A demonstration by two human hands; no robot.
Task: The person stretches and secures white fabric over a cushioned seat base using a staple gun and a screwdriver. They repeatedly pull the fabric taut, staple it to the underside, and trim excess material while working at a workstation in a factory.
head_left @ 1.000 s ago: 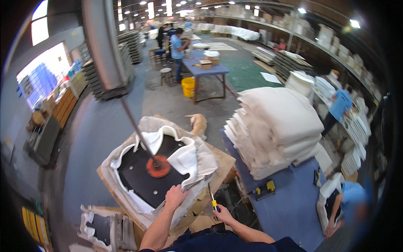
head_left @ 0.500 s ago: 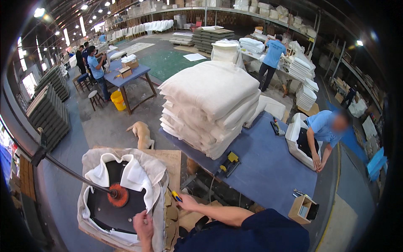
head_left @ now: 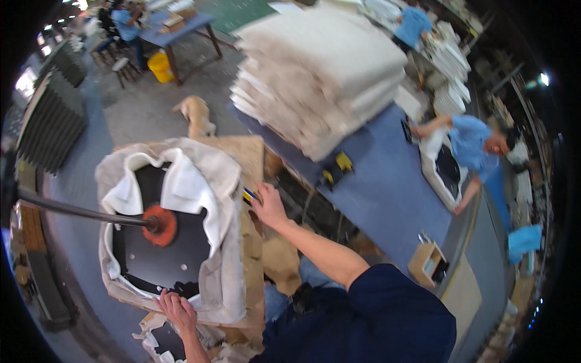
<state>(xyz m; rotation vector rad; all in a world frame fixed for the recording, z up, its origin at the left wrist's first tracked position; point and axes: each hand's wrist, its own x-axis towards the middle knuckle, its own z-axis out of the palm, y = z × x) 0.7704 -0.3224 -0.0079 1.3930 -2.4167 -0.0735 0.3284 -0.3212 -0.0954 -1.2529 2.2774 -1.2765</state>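
Observation:
A seat cushion wrapped in off-white cloth [head_left: 221, 290] lies upside down on a wooden board, its white padding [head_left: 190, 181] folded in around a black base panel [head_left: 151, 260]. A metal rod ending in an orange-red disc [head_left: 160, 226] presses on the panel. At the cushion's near edge, my left hand [head_left: 177, 310] has its fingers curled on the edge of the cover. My right hand [head_left: 270, 207], beyond the cushion's right side, is closed round a screwdriver [head_left: 249, 195] with a yellow and blue handle; its tip is too blurred to make out.
On the blue table [head_left: 387, 199] to the right are stacked white cushions [head_left: 315, 66], a yellow-black power tool [head_left: 339, 166] and a small wooden box [head_left: 426, 264]. A co-worker [head_left: 475, 142] handles another cushion there. A dog [head_left: 196, 115] lies on the floor beyond my board.
My left hand has moved from the cushion's right side to its near edge. My right hand has shifted along the right side, keeping the screwdriver. The head view has tilted down.

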